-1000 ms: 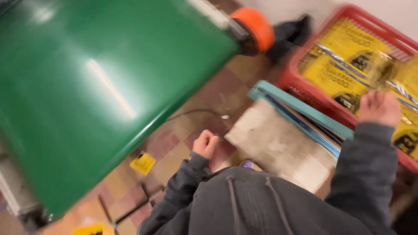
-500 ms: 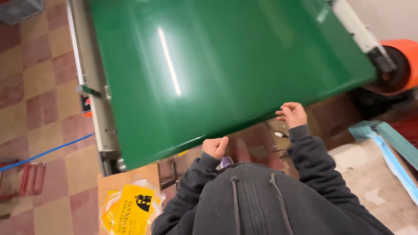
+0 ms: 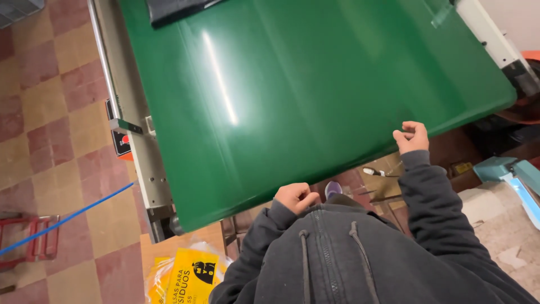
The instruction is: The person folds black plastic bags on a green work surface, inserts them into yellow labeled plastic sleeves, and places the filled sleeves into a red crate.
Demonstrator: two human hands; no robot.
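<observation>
Closest to the lens, my dark grey zip hoodie (image 3: 349,259) fills the bottom of the frame, its two drawstrings hanging loose. Just ahead, my left hand (image 3: 295,197) sits at the near edge of the green conveyor belt (image 3: 292,84), its fingers curled together into a loose fist that grips nothing. My right hand (image 3: 412,137) is raised at the same edge further along, fingers bent inward with the tips meeting, also holding nothing; I cannot tell whether either hand actually touches the belt. Below, beside my left sleeve, a stack of yellow printed bags in clear wrapping (image 3: 188,276) lies on a brown surface. Between my arms, a purple shoe (image 3: 333,188) shows on the floor under the belt. Beyond, the wide belt runs away from me, glossy under a streak of light, with a grey metal side rail (image 3: 132,129) along its left. A blue cable (image 3: 67,217) crosses the chequered tile floor (image 3: 39,95). Farthest off, a black sheet (image 3: 177,8) rests on the belt.
</observation>
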